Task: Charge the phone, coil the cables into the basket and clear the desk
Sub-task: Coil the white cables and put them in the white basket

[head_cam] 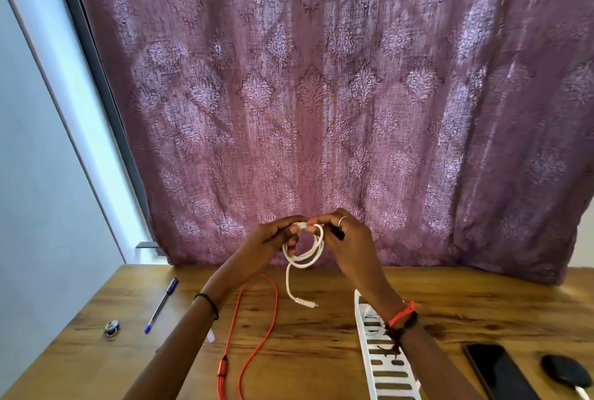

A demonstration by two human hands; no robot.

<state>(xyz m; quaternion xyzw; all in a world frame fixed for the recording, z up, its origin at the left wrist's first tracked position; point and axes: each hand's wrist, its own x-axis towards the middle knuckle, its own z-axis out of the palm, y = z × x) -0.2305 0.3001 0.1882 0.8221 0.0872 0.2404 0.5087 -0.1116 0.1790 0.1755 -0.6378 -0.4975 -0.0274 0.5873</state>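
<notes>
White slotted plastic forms the basket (390, 377), which stands on the desk (321, 354) at the lower right, partly under the right forearm. Inside it, near its far end, some thin white loops are visible, but the arm hides most of the inside. In the head view, the left hand (273, 234) and the right hand (348, 235) are raised above the desk in front of the curtain (321, 94), and both grip the white cable (305, 250). The fingers of each hand are curled and pinch the top of a small round coil, which hangs between them. One loose end falls down and its connector rests on the wood. An orange cable (257, 319), thin and smooth, lies in a long loop on the brown grained desk, under the left forearm. The phone (501, 374), flat and dark with a glossy face, lies at the right of the basket, beside a round black object (565, 370). At the left lie a blue pen (161, 304) and a small shiny metal piece (111, 328).
</notes>
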